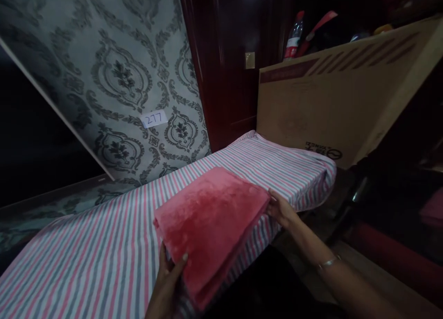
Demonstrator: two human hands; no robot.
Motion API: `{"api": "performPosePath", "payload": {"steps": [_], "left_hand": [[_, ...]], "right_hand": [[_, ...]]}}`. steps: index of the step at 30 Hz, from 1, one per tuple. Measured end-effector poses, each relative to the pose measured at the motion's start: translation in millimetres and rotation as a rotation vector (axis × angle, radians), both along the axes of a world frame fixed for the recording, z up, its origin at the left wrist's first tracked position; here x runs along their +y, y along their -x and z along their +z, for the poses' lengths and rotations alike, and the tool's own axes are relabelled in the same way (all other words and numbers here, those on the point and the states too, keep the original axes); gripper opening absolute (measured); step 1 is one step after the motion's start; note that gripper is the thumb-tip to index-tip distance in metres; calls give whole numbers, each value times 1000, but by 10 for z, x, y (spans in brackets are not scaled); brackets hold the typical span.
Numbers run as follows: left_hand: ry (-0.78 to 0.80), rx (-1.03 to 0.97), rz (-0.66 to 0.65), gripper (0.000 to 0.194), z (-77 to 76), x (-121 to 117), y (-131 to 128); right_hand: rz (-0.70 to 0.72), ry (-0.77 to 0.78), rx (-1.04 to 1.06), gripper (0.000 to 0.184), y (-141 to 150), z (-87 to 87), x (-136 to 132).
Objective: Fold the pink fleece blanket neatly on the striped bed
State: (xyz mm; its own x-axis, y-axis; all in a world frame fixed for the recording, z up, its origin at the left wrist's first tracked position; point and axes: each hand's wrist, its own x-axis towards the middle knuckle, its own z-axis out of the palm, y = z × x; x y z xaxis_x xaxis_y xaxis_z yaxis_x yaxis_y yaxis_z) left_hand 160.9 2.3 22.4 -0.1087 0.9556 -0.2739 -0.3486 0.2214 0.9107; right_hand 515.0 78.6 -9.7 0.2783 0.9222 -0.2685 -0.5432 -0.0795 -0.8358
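Note:
A folded red plush cloth (214, 217) lies on the pink, grey and white striped cover in the middle of the view. My left hand (166, 279) grips its near left edge, thumb on top and fingers underneath. At the right corner, my right hand (278, 209) pinches the cloth's edge, its fingertips partly hidden by the fold. A bracelet circles my right wrist. The cloth is folded into a thick rectangle, with several layers showing along its near side.
The striped cover (93, 245) drapes a long narrow board. Behind it stand a patterned wall (121, 74) with a paper marked 277 (154, 118) and a dark red door (228, 65). A large cardboard box (321, 93) is at right, near a plastic bottle (294, 37).

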Motion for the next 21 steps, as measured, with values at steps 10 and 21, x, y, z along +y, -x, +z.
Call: {"api": "performPosePath", "payload": {"steps": [10, 21], "left_hand": [[65, 193, -31, 121, -112, 18, 97], [-344, 1081, 71, 45, 656, 1277, 821]], "right_hand": [[55, -106, 155, 80, 1118, 6, -626], [-85, -213, 73, 84, 1417, 67, -506]]}}
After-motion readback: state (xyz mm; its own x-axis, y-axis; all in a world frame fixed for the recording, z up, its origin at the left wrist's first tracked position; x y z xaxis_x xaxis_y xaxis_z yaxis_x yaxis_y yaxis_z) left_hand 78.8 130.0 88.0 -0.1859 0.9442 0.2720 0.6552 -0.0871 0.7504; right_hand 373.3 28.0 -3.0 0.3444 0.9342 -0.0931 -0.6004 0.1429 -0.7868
